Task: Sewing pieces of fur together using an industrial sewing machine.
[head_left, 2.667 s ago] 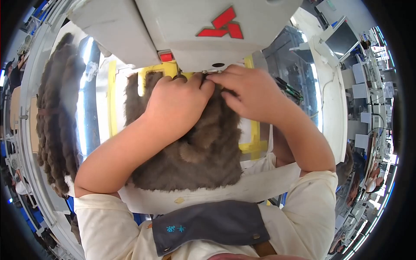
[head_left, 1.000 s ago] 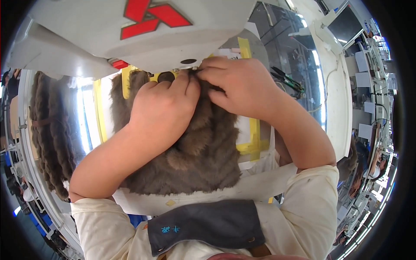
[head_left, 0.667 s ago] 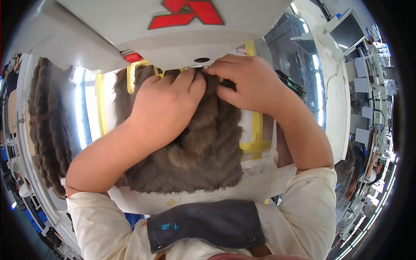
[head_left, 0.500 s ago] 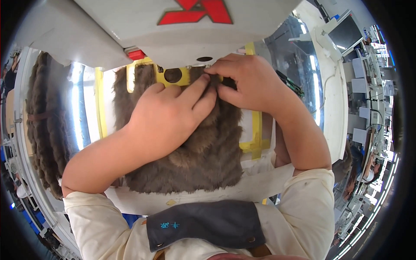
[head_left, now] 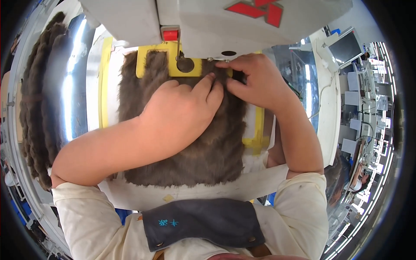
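A brown fur piece [head_left: 203, 154] lies under the machine, with a yellow frame [head_left: 158, 71] with cut-outs and a round hole over its far edge. My left hand [head_left: 184, 112] rests palm down on the fur. Its thumb and forefinger come together on the pile near the frame, and the other fingers are curled. To its right, my right hand [head_left: 258, 82] has thumb and forefinger apart. That forefinger reaches under the machine head [head_left: 260, 32], beside small metal screws, and the thumb is by the fur. I see nothing held in the right hand.
The white machine head overhangs the far side, with a red part [head_left: 170, 35] on its left. Yellow tape [head_left: 259, 125] marks the white work surface. More brown fur strips [head_left: 34, 99] hang at the left. A monitor [head_left: 344, 45] stands at far right.
The view has shifted, so the machine head sits farther right and more of the yellow frame shows at left. Both hands keep nearly the same pose by the frame.
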`<state>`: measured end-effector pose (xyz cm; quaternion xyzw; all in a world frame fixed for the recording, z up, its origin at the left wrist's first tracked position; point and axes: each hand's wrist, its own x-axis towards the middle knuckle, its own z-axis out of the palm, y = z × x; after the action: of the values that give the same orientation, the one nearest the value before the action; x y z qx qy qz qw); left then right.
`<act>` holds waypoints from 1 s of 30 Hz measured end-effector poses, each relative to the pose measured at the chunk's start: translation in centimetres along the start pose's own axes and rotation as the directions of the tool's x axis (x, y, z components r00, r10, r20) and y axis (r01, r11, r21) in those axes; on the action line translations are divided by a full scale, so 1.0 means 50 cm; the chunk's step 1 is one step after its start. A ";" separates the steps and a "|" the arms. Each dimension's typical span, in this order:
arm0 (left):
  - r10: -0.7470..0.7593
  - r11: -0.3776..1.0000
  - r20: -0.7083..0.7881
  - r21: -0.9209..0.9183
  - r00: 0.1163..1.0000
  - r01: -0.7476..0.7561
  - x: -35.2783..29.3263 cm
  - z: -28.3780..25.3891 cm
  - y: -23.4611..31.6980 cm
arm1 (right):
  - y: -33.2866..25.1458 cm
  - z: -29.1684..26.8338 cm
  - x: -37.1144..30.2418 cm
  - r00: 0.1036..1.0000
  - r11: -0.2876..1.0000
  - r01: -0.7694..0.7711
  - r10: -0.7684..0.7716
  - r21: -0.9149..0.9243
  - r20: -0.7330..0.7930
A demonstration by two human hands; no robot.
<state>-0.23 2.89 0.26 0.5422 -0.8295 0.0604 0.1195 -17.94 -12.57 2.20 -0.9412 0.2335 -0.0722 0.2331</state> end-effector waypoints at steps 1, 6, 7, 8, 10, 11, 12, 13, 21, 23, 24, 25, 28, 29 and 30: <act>-0.005 1.000 -0.004 -0.005 1.000 0.005 -0.001 0.003 -0.001 | 0.001 0.001 0.002 1.000 1.000 -0.009 0.009 -0.011 -0.001; -0.021 1.000 -0.028 -0.003 0.999 0.021 0.000 0.009 -0.009 | 0.014 0.009 0.010 1.000 1.000 0.006 -0.006 -0.009 -0.027; -0.022 1.000 -0.032 -0.006 0.999 0.022 0.001 0.012 -0.010 | 0.024 0.014 0.012 0.997 0.999 0.049 -0.050 -0.008 -0.058; -0.022 1.000 -0.043 -0.017 0.999 0.022 0.002 0.016 -0.012 | 0.030 0.016 0.013 0.992 0.996 0.093 -0.093 -0.008 -0.089; -0.031 0.999 -0.053 -0.026 0.998 0.029 0.003 0.018 -0.016 | 0.033 0.012 0.020 0.995 0.997 0.076 -0.078 -0.024 -0.064; -0.037 0.999 -0.030 -0.037 0.999 0.036 0.004 0.014 -0.018 | 0.034 0.010 0.023 0.997 0.998 0.058 -0.059 -0.040 -0.043; -0.043 0.998 -0.007 -0.049 0.999 0.042 0.006 0.013 -0.021 | 0.037 0.011 0.025 0.997 0.997 0.059 -0.061 -0.041 -0.040; -0.046 0.998 -0.009 -0.050 0.999 0.046 0.008 0.014 -0.025 | 0.042 0.012 0.026 0.998 0.999 0.032 -0.034 -0.028 -0.044; -0.038 0.997 0.079 -0.061 0.996 0.043 0.011 0.006 -0.047 | 0.044 0.016 0.047 0.997 0.994 -0.026 0.034 0.106 -0.076; -0.049 0.997 0.076 -0.056 0.996 0.053 0.006 0.003 -0.051 | 0.046 0.018 0.053 0.995 0.996 0.061 -0.055 0.066 -0.080; -0.061 0.997 0.076 -0.044 0.995 0.065 0.003 0.002 -0.051 | 0.044 0.018 0.055 0.995 0.996 0.063 -0.058 0.066 -0.077; -0.064 0.997 0.076 -0.045 0.995 0.068 0.001 0.002 -0.052 | 0.040 0.019 0.056 0.998 0.994 0.010 -0.003 0.105 -0.064; -0.060 0.998 0.035 -0.019 0.998 0.061 -0.002 0.005 -0.054 | 0.042 0.021 0.057 0.997 0.990 -0.032 0.041 0.139 -0.062; -0.059 0.998 0.038 -0.014 0.998 0.060 -0.002 0.005 -0.055 | 0.046 0.024 0.056 0.997 0.991 -0.021 0.032 0.134 -0.074; -0.059 0.998 0.039 -0.008 0.997 0.059 -0.001 0.005 -0.056 | 0.051 0.028 0.055 0.996 0.991 -0.020 0.030 0.133 -0.078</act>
<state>2.30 1.75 -0.07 0.5670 -0.8156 0.0424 0.1076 -16.22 -15.32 -0.15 -0.9171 0.2492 -0.1224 0.2861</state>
